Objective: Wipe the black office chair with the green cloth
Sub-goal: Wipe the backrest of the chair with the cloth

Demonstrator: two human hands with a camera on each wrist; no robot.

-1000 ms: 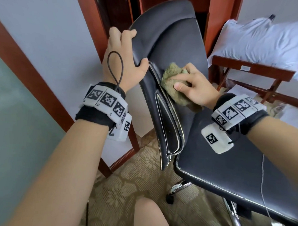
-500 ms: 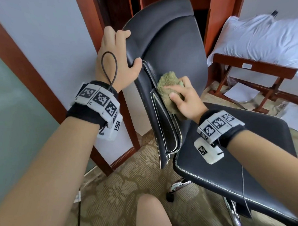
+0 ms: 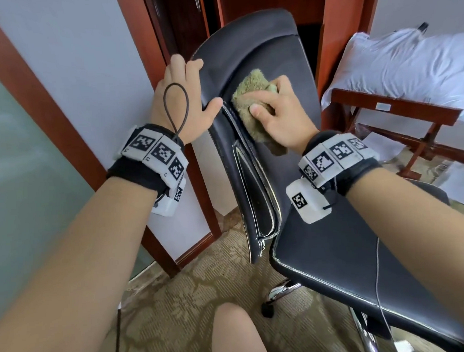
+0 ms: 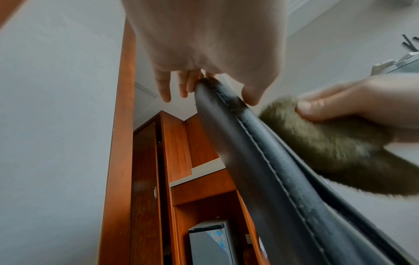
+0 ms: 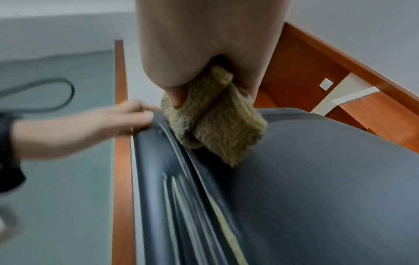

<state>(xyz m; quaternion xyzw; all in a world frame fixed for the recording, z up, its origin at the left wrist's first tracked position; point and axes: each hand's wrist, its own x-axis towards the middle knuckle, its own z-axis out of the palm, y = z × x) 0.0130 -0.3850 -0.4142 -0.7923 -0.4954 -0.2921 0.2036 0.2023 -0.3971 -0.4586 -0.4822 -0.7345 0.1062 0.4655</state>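
The black office chair (image 3: 270,54) stands before me, backrest turned edge-on at centre, seat (image 3: 348,256) stretching to the lower right. My left hand (image 3: 187,98) grips the backrest's left edge (image 4: 229,114), fingers behind it and thumb on the front. My right hand (image 3: 278,112) holds the folded olive-green cloth (image 3: 251,100) and presses it against the backrest's front, just right of the piped seam. In the right wrist view the cloth (image 5: 217,122) is pinched between thumb and fingers. The left wrist view shows the cloth (image 4: 335,148) beside the chair's edge (image 4: 272,175).
A wooden door frame (image 3: 44,112) and wall stand close on the left. Behind the chair is a wooden wardrobe (image 3: 271,3). A wooden rack (image 3: 398,115) bearing a white pillow (image 3: 412,59) stands at right. Patterned carpet (image 3: 178,306) and my knee (image 3: 238,335) lie below.
My right hand has moved the cloth up the backrest from its lower middle toward the upper part. The left hand keeps its grip on the edge.
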